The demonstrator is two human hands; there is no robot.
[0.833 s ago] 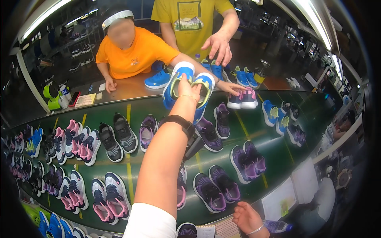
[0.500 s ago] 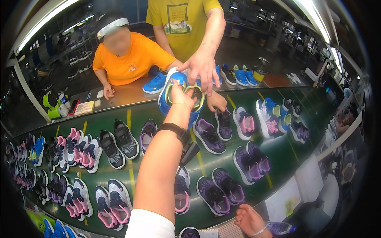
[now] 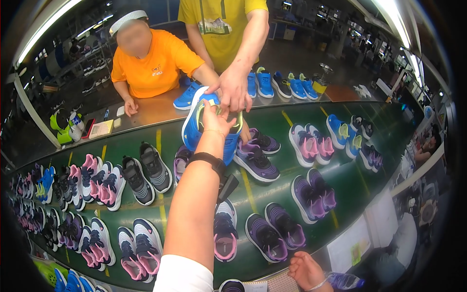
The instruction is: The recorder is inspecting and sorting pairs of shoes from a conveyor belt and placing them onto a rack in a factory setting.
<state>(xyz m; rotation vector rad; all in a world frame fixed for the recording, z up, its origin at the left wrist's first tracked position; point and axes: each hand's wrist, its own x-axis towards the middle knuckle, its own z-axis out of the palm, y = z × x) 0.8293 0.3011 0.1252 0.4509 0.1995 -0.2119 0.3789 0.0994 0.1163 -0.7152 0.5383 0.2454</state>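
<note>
My left hand [image 3: 217,121], at the end of a stretched arm with a black wristband, reaches into the openings of a pair of blue sneakers [image 3: 192,132] and grips them above the belt. A co-worker's hand [image 3: 234,90] holds the same sneakers from above; the fingers partly hide one another. My right hand [image 3: 307,272] lies low at the right with loosely bent fingers and nothing visible in it, beside a clear plastic bottle [image 3: 343,280]. Behind the blue sneakers, another hand, partly hidden, touches a dark purple sneaker [image 3: 257,161].
A green conveyor belt [image 3: 197,224] carries rows of sneakers, among them a black pair [image 3: 146,175] and a purple pair [image 3: 275,236]. Two people stand across it, behind a metal counter [image 3: 160,117] with more blue sneakers [image 3: 264,82]. A paper sheet [image 3: 348,246] lies at the right.
The blue sneakers and my left hand have shifted slightly left and down. The co-worker's fingers have closed onto the sneakers. One purple sneaker behind has turned sideways. My right hand is unchanged.
</note>
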